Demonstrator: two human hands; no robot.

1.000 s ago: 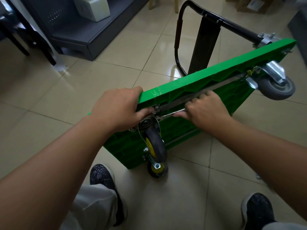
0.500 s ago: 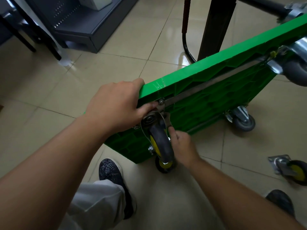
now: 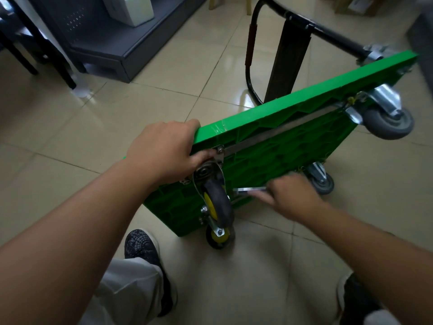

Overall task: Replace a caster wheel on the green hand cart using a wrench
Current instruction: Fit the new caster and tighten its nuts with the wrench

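The green hand cart (image 3: 293,146) stands tipped on one long edge on the glossy tiled floor (image 3: 70,137). It fills the view from the centre out to 2 o'clock, with its ribbed plastic underside facing the camera. A flat metal strip (image 3: 281,132) runs along that underside.

Four casters show. At the near end are the upper yellow-hubbed caster (image 3: 218,205) and the lower yellow-hubbed caster (image 3: 220,238), both black-tyred. At 2 and 3 o'clock are the large grey caster (image 3: 389,123) and the small grey caster (image 3: 324,184), in bright steel forks.

The black tubular handle (image 3: 293,15) lies at 1 o'clock. The left hand (image 3: 161,151) has its fingers curled over the cart's near top corner. The right hand (image 3: 293,195), blurred, grips a slim steel wrench (image 3: 251,190). Its head points at the upper caster's plate, but the blur hides whether they touch.
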